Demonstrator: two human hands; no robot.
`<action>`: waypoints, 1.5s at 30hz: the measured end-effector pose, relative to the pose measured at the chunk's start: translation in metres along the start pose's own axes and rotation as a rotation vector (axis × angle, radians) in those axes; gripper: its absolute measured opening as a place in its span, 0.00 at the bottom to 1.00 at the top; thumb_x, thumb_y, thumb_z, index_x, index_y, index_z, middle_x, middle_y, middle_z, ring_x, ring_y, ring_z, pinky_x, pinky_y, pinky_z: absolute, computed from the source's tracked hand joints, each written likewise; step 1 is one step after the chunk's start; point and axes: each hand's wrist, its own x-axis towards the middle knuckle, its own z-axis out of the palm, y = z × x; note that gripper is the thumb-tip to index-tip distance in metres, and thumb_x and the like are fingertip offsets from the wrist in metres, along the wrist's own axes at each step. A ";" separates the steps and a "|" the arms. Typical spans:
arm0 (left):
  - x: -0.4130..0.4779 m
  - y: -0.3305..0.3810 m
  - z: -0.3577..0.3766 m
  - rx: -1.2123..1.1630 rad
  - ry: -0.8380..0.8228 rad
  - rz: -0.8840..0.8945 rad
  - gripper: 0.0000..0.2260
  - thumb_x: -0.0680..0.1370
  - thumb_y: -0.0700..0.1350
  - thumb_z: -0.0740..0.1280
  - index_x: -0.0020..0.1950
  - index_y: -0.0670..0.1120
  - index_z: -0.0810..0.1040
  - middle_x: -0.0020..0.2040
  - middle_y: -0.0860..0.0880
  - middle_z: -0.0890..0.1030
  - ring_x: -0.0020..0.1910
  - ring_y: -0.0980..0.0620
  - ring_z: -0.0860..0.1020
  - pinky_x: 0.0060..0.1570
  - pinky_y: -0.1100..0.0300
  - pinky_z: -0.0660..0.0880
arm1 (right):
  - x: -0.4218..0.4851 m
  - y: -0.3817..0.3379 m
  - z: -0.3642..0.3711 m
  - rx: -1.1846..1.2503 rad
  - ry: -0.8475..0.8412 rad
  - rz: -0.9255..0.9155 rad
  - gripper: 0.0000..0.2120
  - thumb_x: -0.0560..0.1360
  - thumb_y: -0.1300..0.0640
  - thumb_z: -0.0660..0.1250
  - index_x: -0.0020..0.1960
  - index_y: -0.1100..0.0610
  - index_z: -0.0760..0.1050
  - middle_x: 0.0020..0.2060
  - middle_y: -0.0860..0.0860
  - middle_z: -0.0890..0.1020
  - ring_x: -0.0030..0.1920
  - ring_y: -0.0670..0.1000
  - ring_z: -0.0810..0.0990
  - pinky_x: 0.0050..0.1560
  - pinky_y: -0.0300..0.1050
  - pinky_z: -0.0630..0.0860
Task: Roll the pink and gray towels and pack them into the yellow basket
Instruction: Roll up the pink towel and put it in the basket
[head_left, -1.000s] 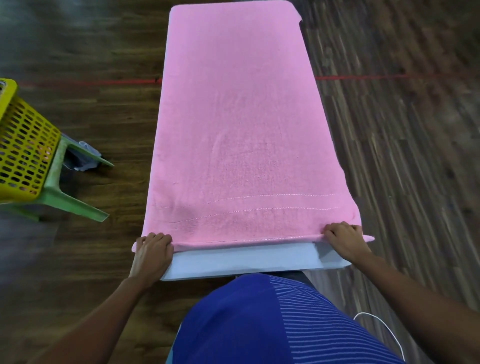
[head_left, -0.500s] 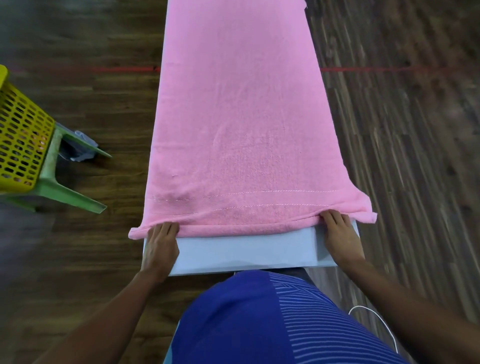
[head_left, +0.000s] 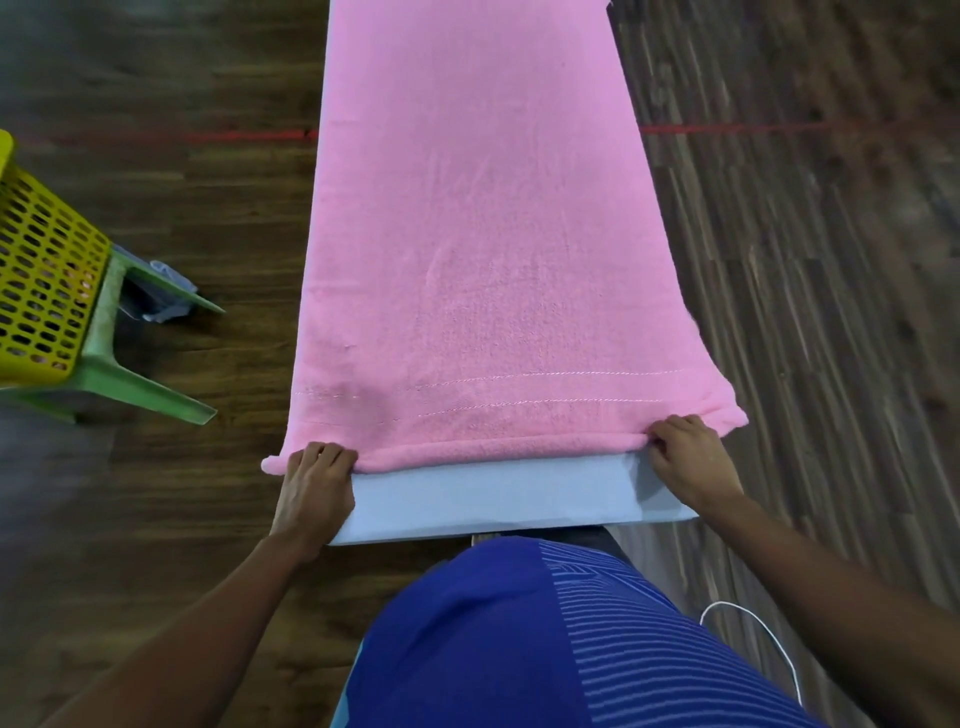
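A long pink towel (head_left: 478, 234) lies flat along a narrow table with a pale grey-blue top (head_left: 493, 499). Its near edge is folded over into a thin first roll. My left hand (head_left: 314, 488) grips the roll's left end with curled fingers. My right hand (head_left: 688, 462) grips the right end, fingers curled over the fold. The yellow basket (head_left: 41, 291), perforated plastic, stands at the far left on a green stool (head_left: 119, 374). No gray towel shows unless it is the pale cloth under the stool.
Dark wooden floor (head_left: 805, 312) surrounds the table, with a red line (head_left: 753, 127) across it. A pale cloth (head_left: 166, 291) lies under the green stool. A white cable (head_left: 753, 639) trails by my right forearm. My blue shirt fills the bottom centre.
The near edge of the pink towel has been turned over away from me into a thin roll, baring more of the table top. Both hands moved forward with it.
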 end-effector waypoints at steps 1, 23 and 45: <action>-0.005 0.001 0.000 0.008 0.005 0.011 0.11 0.71 0.41 0.59 0.46 0.42 0.80 0.42 0.45 0.80 0.43 0.42 0.75 0.47 0.47 0.69 | -0.005 0.003 0.000 -0.004 -0.041 0.000 0.09 0.72 0.58 0.63 0.47 0.58 0.80 0.42 0.55 0.82 0.44 0.59 0.76 0.46 0.54 0.72; -0.005 0.012 0.009 -0.078 0.005 -0.071 0.14 0.72 0.31 0.69 0.56 0.35 0.78 0.52 0.38 0.79 0.52 0.39 0.75 0.50 0.43 0.77 | -0.020 -0.004 0.016 0.086 0.124 -0.033 0.15 0.72 0.67 0.68 0.57 0.60 0.77 0.54 0.55 0.80 0.54 0.57 0.75 0.58 0.51 0.72; 0.004 0.015 0.002 -0.073 -0.070 -0.058 0.17 0.65 0.34 0.71 0.54 0.38 0.78 0.50 0.41 0.80 0.49 0.41 0.75 0.48 0.45 0.74 | -0.010 -0.015 0.016 0.002 0.111 -0.025 0.11 0.68 0.66 0.70 0.50 0.62 0.76 0.46 0.58 0.80 0.45 0.60 0.75 0.48 0.56 0.73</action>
